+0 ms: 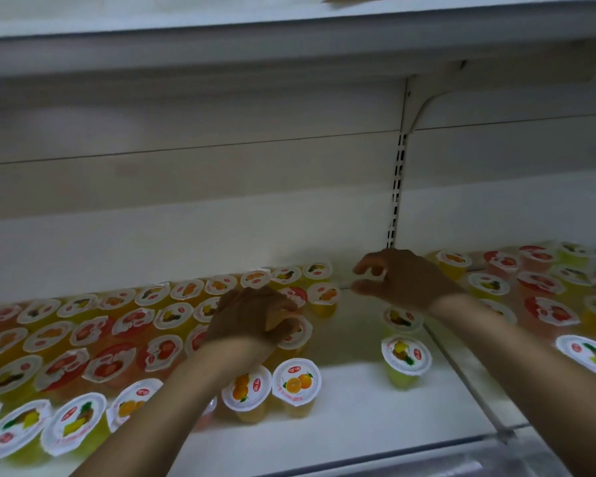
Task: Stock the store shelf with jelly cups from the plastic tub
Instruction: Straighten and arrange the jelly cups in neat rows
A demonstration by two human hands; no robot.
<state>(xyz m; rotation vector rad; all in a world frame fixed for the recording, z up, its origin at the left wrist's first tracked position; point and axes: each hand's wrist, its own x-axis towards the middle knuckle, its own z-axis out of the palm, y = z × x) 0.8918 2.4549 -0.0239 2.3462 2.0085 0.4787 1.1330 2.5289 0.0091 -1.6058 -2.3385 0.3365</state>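
Note:
Several jelly cups with white fruit-print lids stand in rows on the white shelf (358,401). My left hand (252,318) reaches over the left block, its fingers curled round a jelly cup (295,335) at the block's right edge. My right hand (403,280) hovers near the back wall above the bare gap, thumb and fingers curved in a pinch; blur hides whether something pale sits between them. Two orange cups (296,380) stand in front of my left forearm. A yellow pineapple cup (406,356) stands alone under my right wrist.
More cups (544,311) fill the neighbouring shelf section on the right, past a divider rail (461,366). An upper shelf (289,46) overhangs. A slotted upright (396,187) runs down the back wall. A clear plastic edge (461,466) shows at the bottom right.

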